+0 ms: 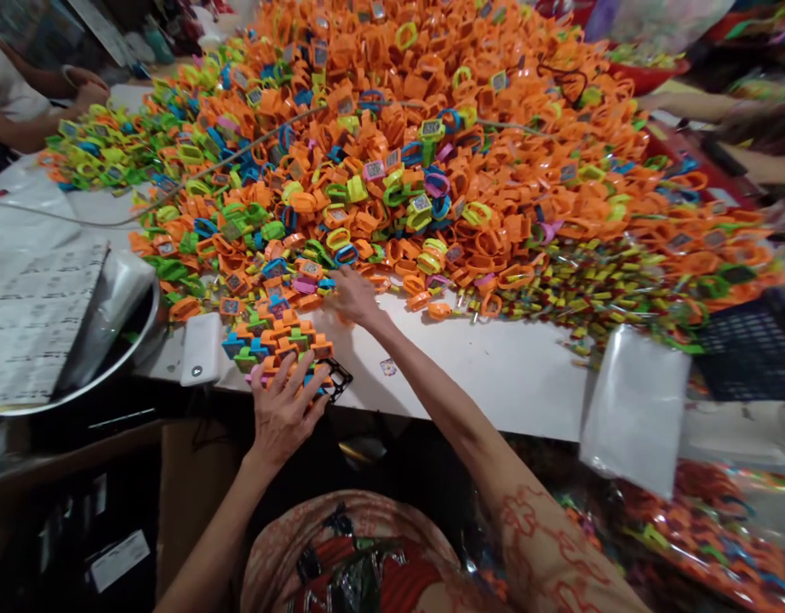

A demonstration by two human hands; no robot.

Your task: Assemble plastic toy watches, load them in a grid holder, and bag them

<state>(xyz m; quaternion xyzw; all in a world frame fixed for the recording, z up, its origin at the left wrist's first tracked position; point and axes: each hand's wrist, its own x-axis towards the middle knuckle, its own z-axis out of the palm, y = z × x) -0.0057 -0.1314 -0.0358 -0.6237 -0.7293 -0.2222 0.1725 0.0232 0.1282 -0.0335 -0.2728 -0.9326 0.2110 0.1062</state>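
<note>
My left hand (283,404) lies with fingers spread over the near end of a tight block of small toy watches (283,332) in orange, green, blue and pink. A black openwork frame (337,380) sticks out from under that block at the table's front edge. At the near edge of the big heap of mostly orange toy watches (424,187), my right hand (355,296) reaches in. Motion blurs its fingers, so I cannot make out whether they hold anything. A small printed picture piece (388,367) lies on the white table (495,383), right of the frame.
Left of the block are a white power bank (202,349) and a metal basin (151,311) with printed sheets (35,315) over it. Small yellow-tipped pieces (584,281) and clear plastic bags (638,409) lie right. A cord (232,157) crosses the heap. Other people's arms (743,136) show at both sides.
</note>
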